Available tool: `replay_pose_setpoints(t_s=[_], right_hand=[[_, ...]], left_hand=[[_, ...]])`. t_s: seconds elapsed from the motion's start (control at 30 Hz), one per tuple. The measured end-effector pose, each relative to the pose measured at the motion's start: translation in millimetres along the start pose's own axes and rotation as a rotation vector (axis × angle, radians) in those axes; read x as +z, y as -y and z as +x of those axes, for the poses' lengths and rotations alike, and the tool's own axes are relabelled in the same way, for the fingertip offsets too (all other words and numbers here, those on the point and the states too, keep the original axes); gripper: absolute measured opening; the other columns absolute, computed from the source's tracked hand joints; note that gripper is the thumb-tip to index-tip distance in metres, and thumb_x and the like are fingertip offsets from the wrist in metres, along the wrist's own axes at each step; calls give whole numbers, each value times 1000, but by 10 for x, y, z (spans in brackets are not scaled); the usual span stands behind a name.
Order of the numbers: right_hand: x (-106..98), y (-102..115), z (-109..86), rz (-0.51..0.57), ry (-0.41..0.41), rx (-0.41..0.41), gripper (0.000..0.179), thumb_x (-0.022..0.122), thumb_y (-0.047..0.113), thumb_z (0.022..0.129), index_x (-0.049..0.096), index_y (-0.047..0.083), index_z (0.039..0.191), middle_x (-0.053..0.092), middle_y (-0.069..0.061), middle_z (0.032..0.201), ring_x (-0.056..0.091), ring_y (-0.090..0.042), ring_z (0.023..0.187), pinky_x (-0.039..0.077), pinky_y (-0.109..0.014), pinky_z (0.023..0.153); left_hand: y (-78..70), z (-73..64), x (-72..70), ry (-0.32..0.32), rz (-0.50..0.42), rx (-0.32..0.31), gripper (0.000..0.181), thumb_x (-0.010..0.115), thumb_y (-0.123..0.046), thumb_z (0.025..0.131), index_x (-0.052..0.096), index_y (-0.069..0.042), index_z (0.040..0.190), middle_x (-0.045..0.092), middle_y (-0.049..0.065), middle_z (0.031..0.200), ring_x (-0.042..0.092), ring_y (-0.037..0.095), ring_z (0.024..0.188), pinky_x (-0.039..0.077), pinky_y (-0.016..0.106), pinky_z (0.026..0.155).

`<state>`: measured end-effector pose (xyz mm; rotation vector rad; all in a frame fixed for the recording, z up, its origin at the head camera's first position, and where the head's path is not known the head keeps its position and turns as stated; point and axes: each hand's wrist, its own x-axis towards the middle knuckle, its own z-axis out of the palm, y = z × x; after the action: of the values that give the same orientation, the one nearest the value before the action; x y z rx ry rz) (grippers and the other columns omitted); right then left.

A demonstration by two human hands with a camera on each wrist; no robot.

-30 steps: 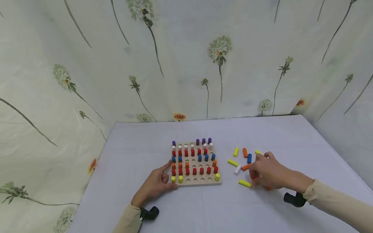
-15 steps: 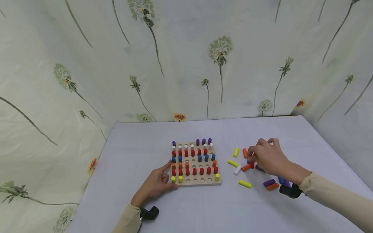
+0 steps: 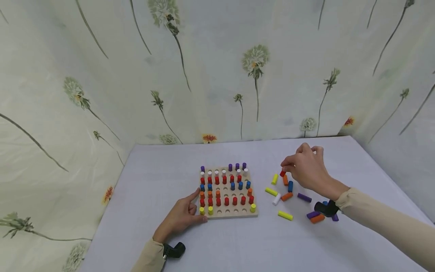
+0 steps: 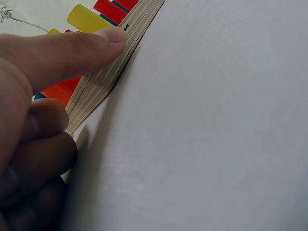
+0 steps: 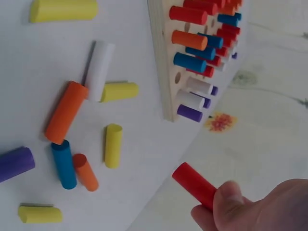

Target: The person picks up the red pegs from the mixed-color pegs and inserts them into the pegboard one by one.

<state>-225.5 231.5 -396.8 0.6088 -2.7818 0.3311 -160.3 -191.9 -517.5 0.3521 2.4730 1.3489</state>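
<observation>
A wooden pegboard [image 3: 234, 217] holds rows of upright purple, white, red, blue, orange and yellow pegs, with some holes bare. My left hand [image 3: 181, 213] steadies its near left corner. In the left wrist view the straight thumb [image 4: 79, 55] presses on the board's layered edge [image 4: 98, 84], while other fingers are bent under. To the right of the board, my right hand [image 3: 307, 168] is raised over the far part of the loose pegs. It pinches a red peg [image 5: 195, 185] by one end between thumb and fingertips, the other end pointing out.
Loose pegs lie scattered right of the board: yellow [image 3: 285, 215], white [image 3: 276, 199], orange [image 3: 287, 196], blue [image 3: 290, 186] and purple [image 3: 304, 197]. My right wrist camera [image 3: 327, 208] partly covers a few of them. A flowered cloth [image 3: 217, 75] hangs behind the table.
My right hand has picked up the red peg from among the loose pegs and moved up, away from me and slightly left with it. The left hand and board have stayed in place.
</observation>
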Motion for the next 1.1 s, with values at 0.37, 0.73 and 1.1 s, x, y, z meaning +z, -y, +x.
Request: replay_pose_setpoints(t_s=[0.37, 0.73, 1.1], right_hand=[[78, 136, 221, 30, 13, 72, 12, 80, 0, 90, 84, 10, 94, 77, -4, 80, 45, -34, 104, 19, -73, 104], [326, 395, 410, 83, 25, 34, 2, 85, 10, 89, 85, 12, 90, 76, 1, 78, 45, -30, 100, 23, -68, 102], [548, 589, 525, 88, 22, 9, 4, 88, 10, 86, 86, 13, 86, 74, 3, 76, 47, -25, 94, 28, -59, 96]], left_hand=[[21, -30, -2, -4, 5, 2, 102, 90, -31, 86, 33, -6, 166, 43, -8, 62, 35, 8, 56, 32, 24, 56], [50, -1, -24, 6, -12, 0, 102, 91, -31, 86, 33, -8, 167, 42, -8, 62, 35, 8, 55, 32, 23, 55], [23, 19, -21, 9, -37, 19, 101, 91, -28, 86, 33, -7, 166, 42, -8, 62, 35, 8, 55, 32, 22, 55]])
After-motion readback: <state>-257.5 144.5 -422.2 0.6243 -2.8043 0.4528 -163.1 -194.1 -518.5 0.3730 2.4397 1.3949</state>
